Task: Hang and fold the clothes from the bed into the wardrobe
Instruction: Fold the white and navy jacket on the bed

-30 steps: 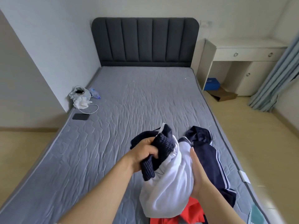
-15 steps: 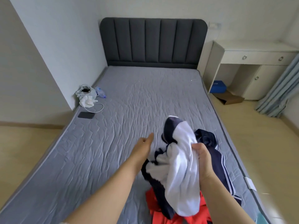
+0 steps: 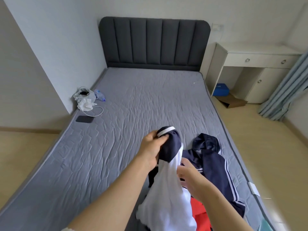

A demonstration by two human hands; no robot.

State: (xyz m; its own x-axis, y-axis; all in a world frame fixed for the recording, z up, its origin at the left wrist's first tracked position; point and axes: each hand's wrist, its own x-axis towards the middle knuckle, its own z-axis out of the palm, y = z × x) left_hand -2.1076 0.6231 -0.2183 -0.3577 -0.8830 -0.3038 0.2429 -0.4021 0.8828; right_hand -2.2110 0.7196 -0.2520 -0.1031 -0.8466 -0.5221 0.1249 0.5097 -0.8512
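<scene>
The left hand (image 3: 154,147) is clenching the navy, white-trimmed end of a white-and-navy top (image 3: 166,197) over the near right part of the bed (image 3: 125,105).

The top is hanging from that grip, its white body draping down toward the bed's near edge. The right hand (image 3: 191,178) is sitting just beside the white cloth, fingers spread. Blur is hiding whether it is pinching anything, so its grip cannot be told. A navy jacket (image 3: 215,164) with white stripes is lying crumpled along the right edge, and a red garment (image 3: 198,209) is showing beneath the top. Along the left edge, well apart from the clothes, a phone (image 3: 84,119), a white cable (image 3: 98,112), a plastic bag (image 3: 84,99) and a bottle (image 3: 100,96) are lying by the wall.
</scene>
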